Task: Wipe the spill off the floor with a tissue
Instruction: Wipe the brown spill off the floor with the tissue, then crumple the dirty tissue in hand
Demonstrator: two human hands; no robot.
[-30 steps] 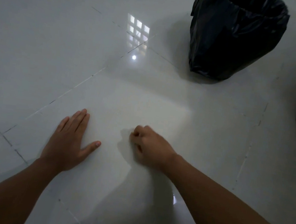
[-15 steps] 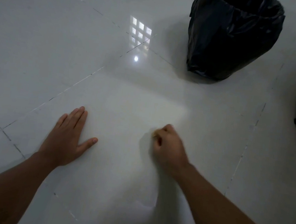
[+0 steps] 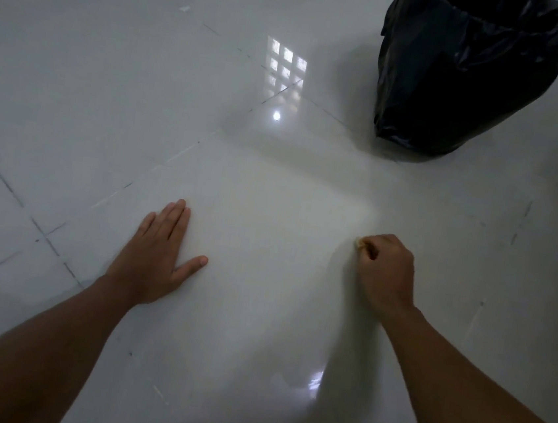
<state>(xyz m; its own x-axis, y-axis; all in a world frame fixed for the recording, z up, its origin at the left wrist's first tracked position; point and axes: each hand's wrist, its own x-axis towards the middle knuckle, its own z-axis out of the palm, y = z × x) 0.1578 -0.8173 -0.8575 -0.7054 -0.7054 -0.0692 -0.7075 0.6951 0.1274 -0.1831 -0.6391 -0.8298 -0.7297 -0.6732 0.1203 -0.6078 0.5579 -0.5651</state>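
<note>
My right hand (image 3: 386,274) is curled into a fist on the glossy white tile floor (image 3: 270,210). A small pale scrap of tissue (image 3: 358,242) peeks out at its fingertips; the rest is hidden inside the fist. My left hand (image 3: 157,255) lies flat on the floor to the left, fingers together, thumb out, holding nothing. Between the hands the tile shows a faint yellowish smear; no clear puddle can be made out in the dim light.
A bin lined with a black plastic bag (image 3: 464,75) stands on the floor at the upper right, beyond my right hand. Dark grout lines (image 3: 44,238) cross the floor at the left. A window reflection (image 3: 286,67) glares on the tiles.
My right fist has slid to the right across the floor, away from the left hand, with the tissue in it. The left hand has stayed flat in place.
</note>
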